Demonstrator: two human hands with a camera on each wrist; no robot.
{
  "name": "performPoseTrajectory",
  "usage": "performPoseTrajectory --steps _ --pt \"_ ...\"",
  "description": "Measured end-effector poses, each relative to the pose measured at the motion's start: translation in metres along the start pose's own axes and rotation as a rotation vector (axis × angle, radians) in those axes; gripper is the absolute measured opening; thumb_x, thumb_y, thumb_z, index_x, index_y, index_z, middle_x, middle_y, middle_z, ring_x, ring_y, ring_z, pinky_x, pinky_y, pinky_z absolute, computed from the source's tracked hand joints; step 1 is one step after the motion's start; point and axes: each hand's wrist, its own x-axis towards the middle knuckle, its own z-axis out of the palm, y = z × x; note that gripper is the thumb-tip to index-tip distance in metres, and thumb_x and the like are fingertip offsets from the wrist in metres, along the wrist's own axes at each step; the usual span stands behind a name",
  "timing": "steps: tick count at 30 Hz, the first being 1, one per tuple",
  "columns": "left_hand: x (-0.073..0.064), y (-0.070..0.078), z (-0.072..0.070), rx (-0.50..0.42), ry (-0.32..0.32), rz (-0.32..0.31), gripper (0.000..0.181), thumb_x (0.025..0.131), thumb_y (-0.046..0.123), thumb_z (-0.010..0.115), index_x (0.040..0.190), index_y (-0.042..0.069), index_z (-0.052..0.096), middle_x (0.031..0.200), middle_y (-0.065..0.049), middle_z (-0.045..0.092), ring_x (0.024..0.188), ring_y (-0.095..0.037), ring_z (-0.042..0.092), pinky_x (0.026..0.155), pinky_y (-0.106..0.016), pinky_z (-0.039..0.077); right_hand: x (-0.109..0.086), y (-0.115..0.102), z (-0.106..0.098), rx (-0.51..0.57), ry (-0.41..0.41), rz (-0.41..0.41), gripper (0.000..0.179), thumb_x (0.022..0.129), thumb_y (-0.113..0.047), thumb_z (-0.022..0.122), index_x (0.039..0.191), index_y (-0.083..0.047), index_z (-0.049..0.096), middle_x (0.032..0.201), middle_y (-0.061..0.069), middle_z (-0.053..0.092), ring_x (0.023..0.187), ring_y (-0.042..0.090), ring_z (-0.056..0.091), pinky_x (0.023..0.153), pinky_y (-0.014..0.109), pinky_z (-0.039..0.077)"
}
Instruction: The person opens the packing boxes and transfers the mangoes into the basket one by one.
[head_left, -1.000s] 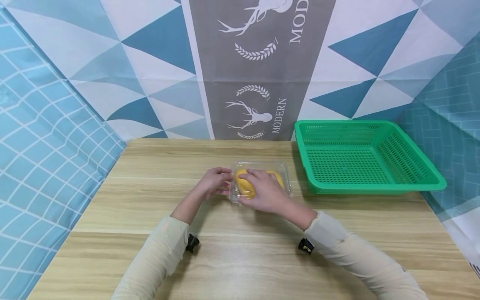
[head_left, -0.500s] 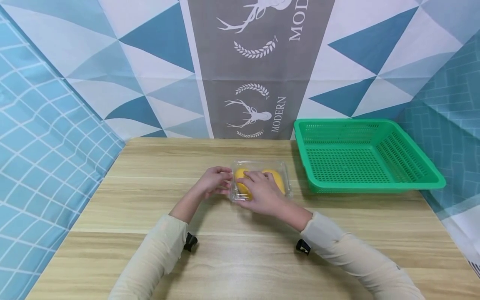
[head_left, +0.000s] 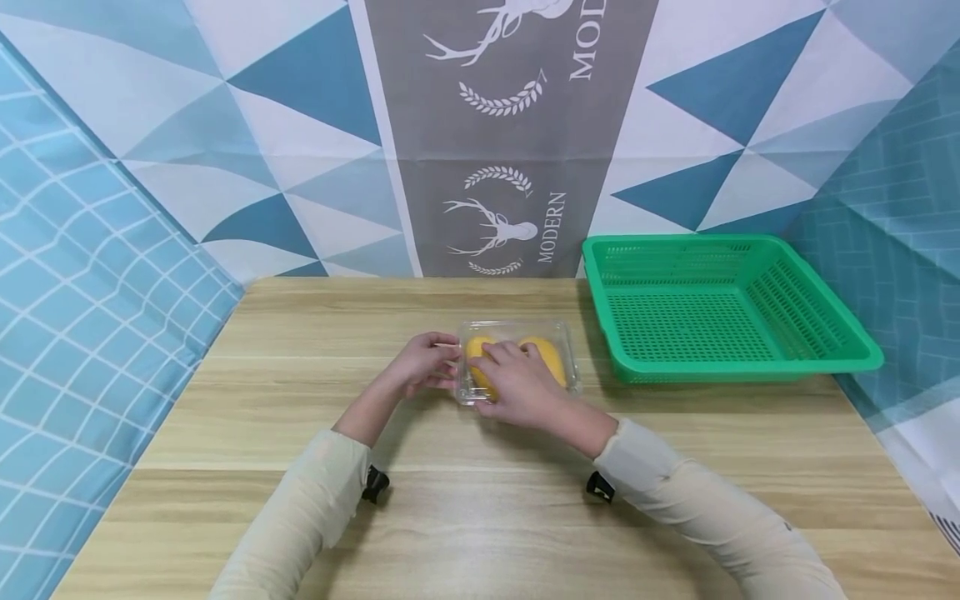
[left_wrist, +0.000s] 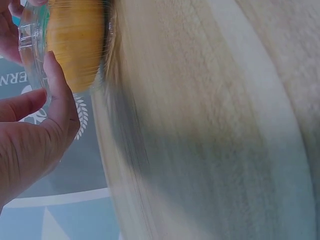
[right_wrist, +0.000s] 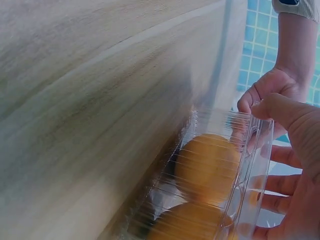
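Note:
A clear plastic clamshell box (head_left: 564, 333) stands on the table with its lid over two smooth yellow-orange fruits (right_wrist: 207, 162), whose exact kind I cannot tell. My left hand (head_left: 423, 364) is at the box's left side. Its thumb and a finger meet the rim there, one on each side, as the left wrist view shows. My right hand (head_left: 521, 387) lies across the lid, with its fingers spread over the top and its thumb on the front rim. Part of the fruits is hidden beneath that hand.
A green perforated plastic basket (head_left: 738, 367) stands at the back right of the wooden table (head_left: 480, 517), with nothing visible in it. Patterned cloth hangs (head_left: 322, 167) rise behind the table and along both sides.
My right fingers have shifted slightly on the lid, exposing more of the right fruit. My left hand stays at the box's left side, and the box has not clearly moved on the table.

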Motion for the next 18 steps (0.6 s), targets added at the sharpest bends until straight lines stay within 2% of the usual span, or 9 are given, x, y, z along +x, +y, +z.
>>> performPoseTrajectory --steps 5,12,15,18 --pt "0.0005 -0.0009 0.0004 -0.001 -0.003 0.002 0.042 0.096 0.008 0.047 0.135 -0.003 0.037 0.095 -0.007 0.051 0.07 -0.012 0.055 0.066 -0.029 0.058 0.0013 -0.0004 -0.0016 -0.028 -0.028 -0.013 0.061 0.08 -0.046 0.067 0.13 -0.015 0.053 0.135 0.011 0.05 0.124 0.028 0.046 0.095 0.05 0.039" --pt "0.0008 0.0002 0.0011 -0.001 0.0 -0.007 0.042 0.096 0.008 0.047 0.135 -0.002 0.037 0.095 -0.007 0.051 0.07 -0.012 0.055 0.065 -0.028 0.058 0.0044 0.0014 -0.0042 -0.084 -0.01 -0.065 0.061 0.078 -0.049 0.068 0.128 -0.017 0.055 0.126 0.01 0.057 0.113 0.027 0.054 0.091 0.046 0.045" --pt "0.0009 0.0 0.0011 0.004 0.003 -0.012 0.041 0.096 0.008 0.047 0.135 -0.001 0.037 0.097 -0.007 0.051 0.07 -0.012 0.055 0.065 -0.028 0.058 0.0037 0.0024 -0.0038 -0.147 0.03 -0.128 0.058 0.08 -0.049 0.065 0.126 -0.014 0.058 0.121 0.011 0.061 0.11 0.027 0.058 0.089 0.043 0.051" --pt "0.0009 -0.0002 0.0016 0.009 0.01 -0.013 0.041 0.096 0.009 0.047 0.135 -0.001 0.037 0.097 -0.008 0.051 0.069 -0.012 0.055 0.064 -0.028 0.058 0.0027 0.0041 0.0002 -0.217 0.127 -0.21 0.051 0.081 -0.046 0.063 0.119 -0.011 0.062 0.114 0.013 0.065 0.105 0.028 0.063 0.076 0.038 0.057"
